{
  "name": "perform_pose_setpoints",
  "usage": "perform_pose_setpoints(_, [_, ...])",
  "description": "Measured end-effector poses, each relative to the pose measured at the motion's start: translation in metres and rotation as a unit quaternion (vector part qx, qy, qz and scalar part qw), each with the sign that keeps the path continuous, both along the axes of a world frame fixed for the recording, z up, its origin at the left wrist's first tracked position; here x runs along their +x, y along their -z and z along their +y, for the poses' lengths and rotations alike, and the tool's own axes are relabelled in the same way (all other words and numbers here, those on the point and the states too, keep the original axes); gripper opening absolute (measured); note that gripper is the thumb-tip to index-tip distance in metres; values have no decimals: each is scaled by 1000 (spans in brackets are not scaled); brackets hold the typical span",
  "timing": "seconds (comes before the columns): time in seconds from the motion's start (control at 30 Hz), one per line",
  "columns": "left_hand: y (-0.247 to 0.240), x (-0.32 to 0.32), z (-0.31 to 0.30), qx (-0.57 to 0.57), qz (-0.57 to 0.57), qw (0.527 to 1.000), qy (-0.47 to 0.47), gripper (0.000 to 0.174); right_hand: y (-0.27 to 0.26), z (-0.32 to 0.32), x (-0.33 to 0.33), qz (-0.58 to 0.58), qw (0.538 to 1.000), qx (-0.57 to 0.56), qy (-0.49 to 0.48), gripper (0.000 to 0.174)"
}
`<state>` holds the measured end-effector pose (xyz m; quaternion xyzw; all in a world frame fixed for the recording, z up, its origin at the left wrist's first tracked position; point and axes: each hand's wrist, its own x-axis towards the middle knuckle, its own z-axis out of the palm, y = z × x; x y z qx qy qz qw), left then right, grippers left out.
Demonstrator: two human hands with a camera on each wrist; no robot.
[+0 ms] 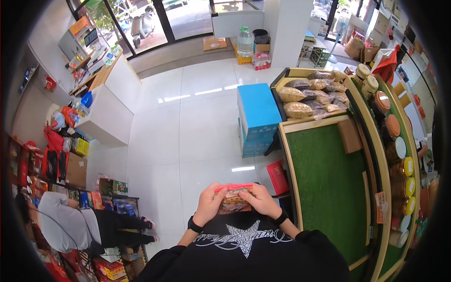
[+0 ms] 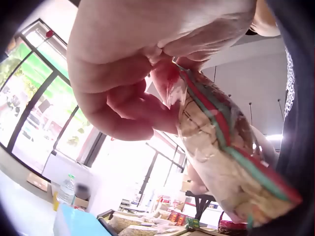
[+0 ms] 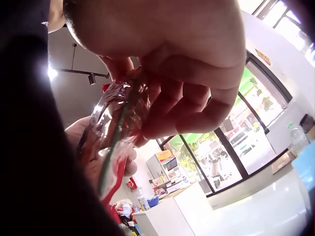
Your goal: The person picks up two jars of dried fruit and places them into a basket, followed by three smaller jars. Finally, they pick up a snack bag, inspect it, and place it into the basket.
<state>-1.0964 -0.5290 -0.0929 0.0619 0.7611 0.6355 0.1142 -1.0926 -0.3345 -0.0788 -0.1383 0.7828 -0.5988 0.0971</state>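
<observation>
A plastic food bag (image 1: pixel 235 203) with a red top edge hangs upright in front of the person's black shirt. My left hand (image 1: pixel 210 203) pinches its upper left corner between thumb and curled fingers. At the upper right corner my right hand (image 1: pixel 260 201) pinches the same edge. In the left wrist view the bag (image 2: pixel 221 152) shows red and green stripes along its side, with the left hand (image 2: pixel 142 73) above it. The right wrist view shows the glossy clear bag (image 3: pixel 115 132) beneath the right hand (image 3: pixel 182 73). Its contents are hard to make out.
To the right stands a green-lined display bin (image 1: pixel 324 178) beside packed bags (image 1: pixel 300 98) and a row of jars (image 1: pixel 397 150). A blue box (image 1: pixel 258 108) is ahead. Another person (image 1: pixel 70 221) stands by the shelves at left. A white counter (image 1: pixel 105 115) lies farther off.
</observation>
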Motion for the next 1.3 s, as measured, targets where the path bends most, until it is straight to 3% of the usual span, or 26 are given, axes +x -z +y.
perform_pose_setpoints(0.17, [-19,-65,54,52,64,996,30,27,-8,48,-53,84,996,5,33,31])
perform_pose_setpoints(0.23, [-25,-88,74,-3,110,991,82,30,-10,71,-64,70,997,13,32,37])
perform_pose_setpoints(0.37, [-33,-110,111,-51,91,980,168,30,-3,109,-68,26,990,-107,90,45])
perform_pose_setpoints(0.43, [-22,-115,132,80,-8,983,163,33,-1,131,-62,-31,989,-123,80,45])
perform_pose_setpoints(0.47, [-23,-120,141,124,-65,974,176,36,-5,144,-59,-34,996,-36,75,45])
perform_pose_setpoints(0.63, [-19,-143,190,128,-172,936,281,36,-4,165,-32,-99,978,-59,177,43])
perform_pose_setpoints(0.7, [-17,-148,211,95,-110,933,330,36,9,167,-20,-64,945,-151,283,41])
perform_pose_setpoints(0.73, [-21,-150,221,73,-79,931,350,37,25,169,-15,-47,935,-139,324,39])
perform_pose_setpoints(0.93, [-8,-162,270,42,-172,864,471,37,31,176,0,-38,834,-168,524,32])
perform_pose_setpoints(1.03, [-3,-177,295,37,-190,823,535,36,36,180,2,-40,801,-160,576,29])
perform_pose_setpoints(1.17, [7,-208,329,27,-151,808,569,38,42,185,-18,-29,763,-173,622,34])
perform_pose_setpoints(1.23, [2,-222,345,-6,-130,817,562,35,32,187,-37,2,699,-226,678,35])
perform_pose_setpoints(1.3, [2,-243,357,9,-158,799,580,32,40,190,-61,2,666,-232,709,34])
